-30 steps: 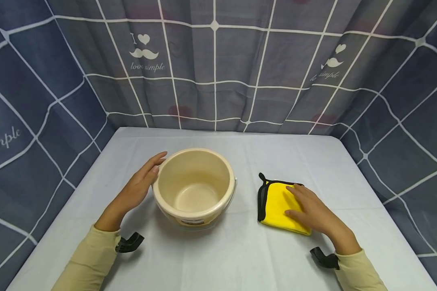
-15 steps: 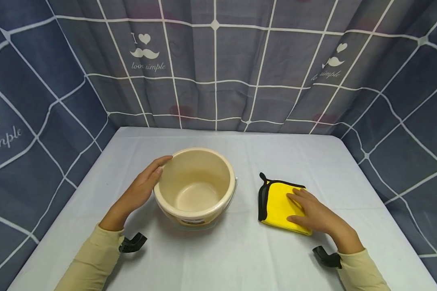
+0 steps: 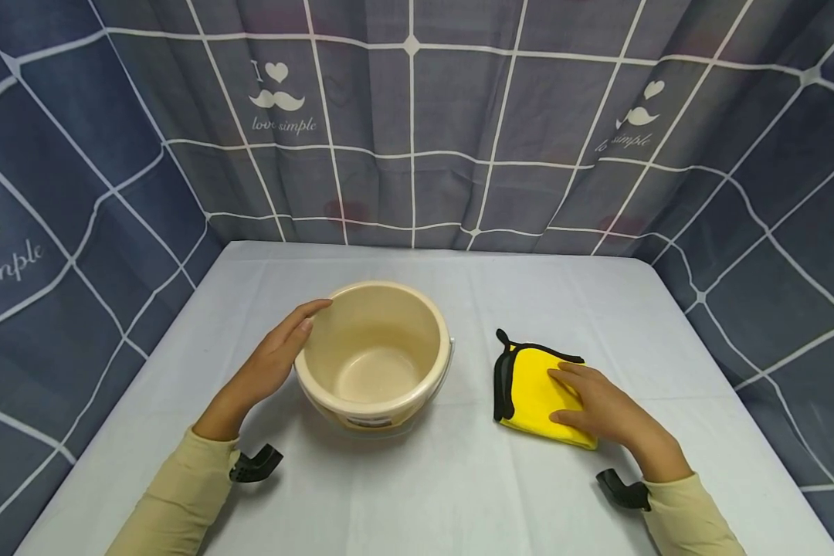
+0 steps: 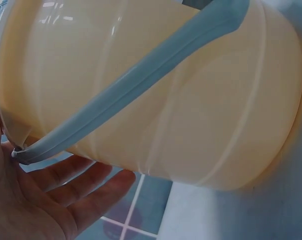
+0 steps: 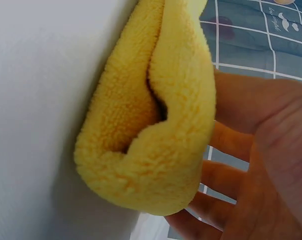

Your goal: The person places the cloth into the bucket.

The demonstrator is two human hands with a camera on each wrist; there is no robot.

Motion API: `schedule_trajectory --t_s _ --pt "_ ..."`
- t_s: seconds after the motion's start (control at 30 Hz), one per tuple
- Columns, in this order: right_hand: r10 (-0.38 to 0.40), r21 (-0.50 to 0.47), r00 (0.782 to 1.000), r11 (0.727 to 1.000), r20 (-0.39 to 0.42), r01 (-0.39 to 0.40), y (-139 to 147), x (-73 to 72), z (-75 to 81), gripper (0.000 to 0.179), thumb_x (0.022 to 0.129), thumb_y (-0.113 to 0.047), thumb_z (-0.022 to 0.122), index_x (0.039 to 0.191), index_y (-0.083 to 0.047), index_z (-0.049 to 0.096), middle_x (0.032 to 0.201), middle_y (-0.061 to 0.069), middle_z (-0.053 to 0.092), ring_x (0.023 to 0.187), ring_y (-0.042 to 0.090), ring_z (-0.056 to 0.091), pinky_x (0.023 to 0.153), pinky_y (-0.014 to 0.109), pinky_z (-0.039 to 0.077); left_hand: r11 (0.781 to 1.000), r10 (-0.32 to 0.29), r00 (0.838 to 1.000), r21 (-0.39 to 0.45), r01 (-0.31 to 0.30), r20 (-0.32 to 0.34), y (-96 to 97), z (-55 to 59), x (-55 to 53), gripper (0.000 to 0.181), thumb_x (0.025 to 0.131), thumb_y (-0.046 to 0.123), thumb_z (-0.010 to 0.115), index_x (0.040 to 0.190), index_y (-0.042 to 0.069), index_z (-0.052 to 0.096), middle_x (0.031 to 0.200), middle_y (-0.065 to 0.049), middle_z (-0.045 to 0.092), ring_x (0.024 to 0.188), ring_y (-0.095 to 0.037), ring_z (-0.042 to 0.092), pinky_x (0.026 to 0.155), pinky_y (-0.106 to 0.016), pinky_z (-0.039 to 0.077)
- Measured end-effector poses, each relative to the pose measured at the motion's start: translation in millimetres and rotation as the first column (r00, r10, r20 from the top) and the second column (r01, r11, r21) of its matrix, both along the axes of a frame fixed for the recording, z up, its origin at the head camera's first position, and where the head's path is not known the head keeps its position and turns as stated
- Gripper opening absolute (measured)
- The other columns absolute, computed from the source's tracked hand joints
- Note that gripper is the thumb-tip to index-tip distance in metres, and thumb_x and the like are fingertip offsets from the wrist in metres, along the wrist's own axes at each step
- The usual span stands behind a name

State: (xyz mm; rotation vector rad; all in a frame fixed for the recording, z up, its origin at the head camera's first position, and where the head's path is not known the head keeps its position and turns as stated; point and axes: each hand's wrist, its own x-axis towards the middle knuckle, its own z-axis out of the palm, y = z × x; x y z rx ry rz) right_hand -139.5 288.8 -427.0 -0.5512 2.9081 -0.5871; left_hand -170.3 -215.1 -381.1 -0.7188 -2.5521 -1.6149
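A cream plastic bucket stands upright left of the table's middle, its mouth facing up and nothing inside. My left hand touches its left side, fingers extended along the rim. The left wrist view shows the bucket's grey handle slanting down across the outer wall, one end by the palm. To the right lies a folded yellow towel with black edging and a small hanging loop. My right hand rests on the towel's right part, fingers spread and relaxed. Up close, the towel's fold looks thick and fluffy.
A white cloth covers the table. Dark checked curtains rise along the back and both sides. A black wrist mount juts from the left sleeve, another mount from the right.
My left hand has shifted slightly right, so its fingertips now reach over the bucket's rim. The right hand has moved a little right and down on the towel. Bucket and towel stay in place.
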Motion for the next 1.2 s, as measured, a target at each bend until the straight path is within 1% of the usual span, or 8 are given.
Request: schedule_trajectory --t_s 0.2,0.37,0.63,0.73,0.83,0.97,1.1,1.2 --pt "-0.03 0.017 0.999 0.999 -0.029 0.031 -3.1 -0.3 -1.1 0.063 0.084 -0.025 0.084 0.135 0.003 0.061 0.138 0.028 0.054 0.127 0.049 0.048 0.104 0.064 0.038 1.0 -0.002 1.0 0.009 0.002 -0.012 -0.1 -0.7 -0.6 0.043 0.113 0.021 0.031 0.153 0.008 0.042 0.157 -0.014 0.04 0.142 -0.033 0.036 0.105 -0.013 0.029" --pt "-0.039 0.038 0.998 0.998 -0.052 0.041 -4.5 -1.4 -1.3 0.055 0.084 -0.024 0.085 0.129 0.0 0.065 0.133 0.025 0.059 0.122 0.047 0.053 0.101 0.063 0.042 1.0 0.0 1.0 0.009 0.0 -0.021 -0.2 -1.2 -1.5 0.043 0.113 0.02 0.031 0.153 0.008 0.043 0.157 -0.014 0.04 0.142 -0.033 0.036 0.105 -0.013 0.029" --pt "-0.035 0.074 0.999 0.997 -0.037 0.037 -9.0 -3.6 1.4 0.048 0.084 -0.021 0.084 0.123 0.001 0.067 0.12 0.018 0.068 0.112 0.041 0.062 0.096 0.059 0.047 1.0 0.005 1.0 0.011 -0.005 -0.013 -0.5 -2.2 -1.2 0.043 0.113 0.021 0.031 0.153 0.009 0.043 0.156 -0.014 0.04 0.141 -0.032 0.037 0.104 -0.013 0.03" --pt "-0.045 0.074 0.999 0.996 -0.025 0.047 -10.5 -3.6 3.3 0.048 0.084 -0.021 0.084 0.123 0.001 0.067 0.119 0.018 0.068 0.11 0.041 0.063 0.095 0.06 0.048 1.0 0.002 1.0 0.014 -0.002 -0.018 -0.5 -2.7 -1.5 0.043 0.113 0.02 0.031 0.153 0.008 0.043 0.156 -0.014 0.04 0.141 -0.033 0.036 0.105 -0.013 0.029" --pt "-0.063 0.065 0.998 0.996 -0.024 0.065 -11.1 -2.5 4.4 0.048 0.086 -0.02 0.082 0.125 0.001 0.067 0.121 0.019 0.068 0.112 0.042 0.062 0.095 0.061 0.047 1.0 0.001 1.0 0.015 -0.001 -0.018 -0.5 -3.3 -2.0 0.043 0.113 0.02 0.031 0.153 0.008 0.043 0.157 -0.014 0.04 0.141 -0.032 0.036 0.104 -0.013 0.029" --pt "-0.072 0.02 0.995 0.997 -0.075 0.074 -10.8 0.1 5.2 0.044 0.086 -0.017 0.081 0.124 0.001 0.068 0.122 0.019 0.068 0.113 0.042 0.062 0.096 0.06 0.047 1.0 0.003 1.0 0.016 -0.003 -0.009 -0.8 -3.5 -2.4 0.043 0.113 0.021 0.032 0.153 0.01 0.043 0.156 -0.013 0.04 0.14 -0.031 0.038 0.103 -0.012 0.031" --pt "-0.071 -0.025 0.986 0.997 -0.149 0.068 -10.4 1.1 6.5 0.041 0.084 -0.013 0.082 0.121 -0.002 0.069 0.119 0.016 0.07 0.109 0.04 0.064 0.094 0.058 0.049 1.0 0.002 1.0 0.013 -0.002 -0.008 -1.1 -3.4 -2.6 0.043 0.113 0.02 0.031 0.153 0.01 0.043 0.157 -0.013 0.04 0.139 -0.031 0.038 0.103 -0.012 0.031" --pt "-0.079 -0.042 0.981 0.996 -0.176 0.073 -10.6 1.6 7.9 0.04 0.084 -0.013 0.082 0.122 -0.003 0.07 0.118 0.014 0.07 0.106 0.037 0.065 0.092 0.057 0.05 1.0 0.0 1.0 0.009 0.0 -0.008 -1.4 -3.3 -2.5 0.043 0.113 0.02 0.031 0.153 0.009 0.042 0.157 -0.014 0.039 0.14 -0.032 0.037 0.104 -0.013 0.03"
